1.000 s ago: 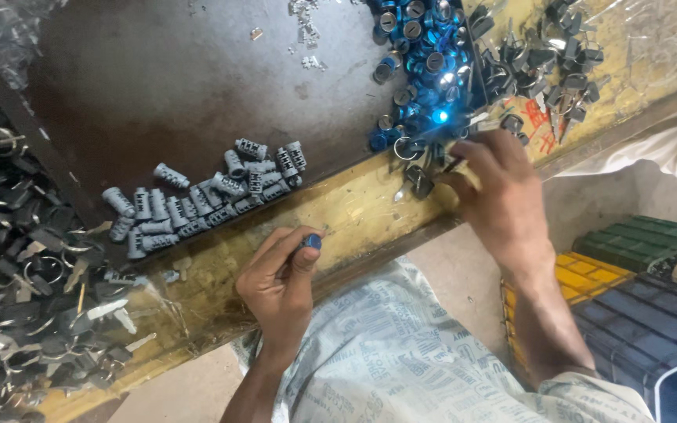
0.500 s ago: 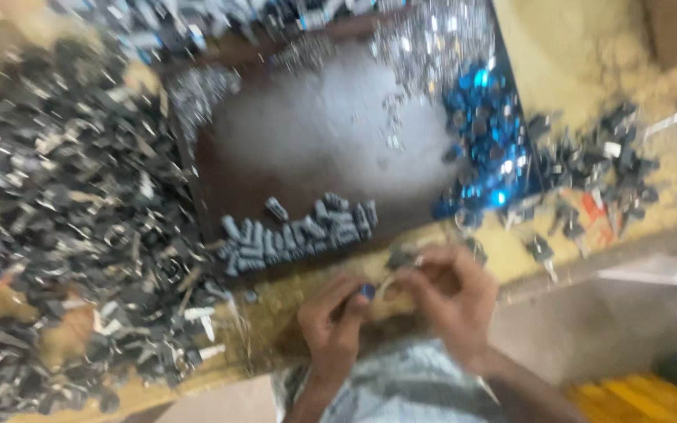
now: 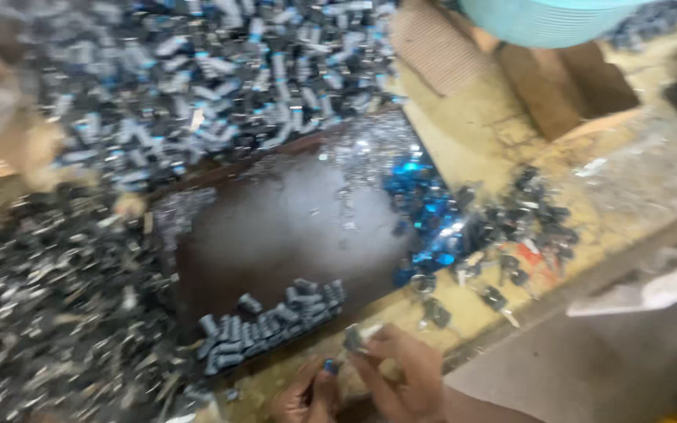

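Hands meet at table edge | left hand (image 3: pixel 307 395) fingers pinch small blue cap (image 3: pixel 329 365) | right hand (image 3: pixel 401 372) fingers pinch small grey piece (image 3: pixel 354 337) | row of grey tubes (image 3: pixel 272 321) just beyond

Two bare hands, no gloves
The left hand (image 3: pixel 303 395) and right hand (image 3: pixel 401 374) show no rings or sleeves; both are blurred, wrists cut off by the frame's lower edge

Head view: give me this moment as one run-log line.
left hand: pinches small blue-tipped part | right hand: holds small grey part | row of grey cylindrical pieces: on dark tray
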